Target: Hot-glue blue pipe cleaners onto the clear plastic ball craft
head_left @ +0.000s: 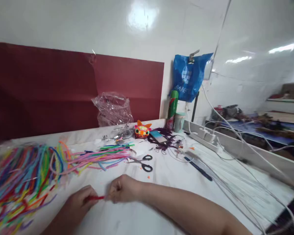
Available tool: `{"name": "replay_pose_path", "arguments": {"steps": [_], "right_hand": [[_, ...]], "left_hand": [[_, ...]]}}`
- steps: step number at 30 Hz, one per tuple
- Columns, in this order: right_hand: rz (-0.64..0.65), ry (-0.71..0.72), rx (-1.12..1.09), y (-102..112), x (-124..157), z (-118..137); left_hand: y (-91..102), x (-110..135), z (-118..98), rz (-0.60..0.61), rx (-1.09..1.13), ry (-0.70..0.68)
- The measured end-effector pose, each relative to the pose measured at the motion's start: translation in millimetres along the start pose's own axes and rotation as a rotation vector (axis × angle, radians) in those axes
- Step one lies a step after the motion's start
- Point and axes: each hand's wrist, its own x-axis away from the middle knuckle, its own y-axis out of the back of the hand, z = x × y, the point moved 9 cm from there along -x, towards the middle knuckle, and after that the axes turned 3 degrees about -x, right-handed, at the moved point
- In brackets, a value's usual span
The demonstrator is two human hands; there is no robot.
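Observation:
A short red length of pipe cleaner [98, 197] spans the small gap between my hands, low over the white table. The fingers of my left hand [84, 199] are closed around one part of it. At its other end, my right hand [121, 189] is curled into a pinch; its fingertips are partly hidden, but the red piece runs up to them. Black-handled scissors [145, 163] lie beyond my right hand, blades pointing left. Many coloured pipe cleaners [34, 173] are heaped to the left, with a pink bundle [95, 158] beside them.
At the back sit an orange and pink toy with eyes [142, 130], a phone [158, 136] on dark purple strands, a green spray can [172, 106] and a cup [179, 122]. A dark blade-like tool [198, 168], white cables and a power strip [205, 140] occupy the right.

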Motion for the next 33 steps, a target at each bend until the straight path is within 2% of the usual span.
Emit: {"name": "replay_pose_path", "arguments": {"steps": [6,10,14,16,19,22,26,29,33], "right_hand": [[-0.242,0.176,0.206,11,9,22],[-0.324,0.244,0.172,26,17,26],[-0.433,0.260,0.124,44,18,21],[-0.409,0.307,0.132,39,19,25],[-0.367,0.469,0.268,21,28,42],[-0.408,0.620,0.433,11,41,55],[-0.472,0.746,0.523,11,53,58],[-0.420,0.836,0.583,6,53,56],[-0.512,0.845,0.623,11,55,56]], "left_hand": [[7.6,-1,-1,-0.098,0.042,-0.017],[14.0,7,6,-0.154,0.180,0.142],[8.8,10,13,-0.125,0.387,0.223],[3.4,10,11,-0.092,0.463,0.206],[-5.1,12,8,-0.044,0.535,0.188],[-9.9,14,4,-0.025,0.587,0.173],[-15.3,18,8,-0.018,0.574,0.222],[-20.0,20,13,0.003,0.576,0.246],[-21.9,24,9,0.038,0.605,0.221]]}}
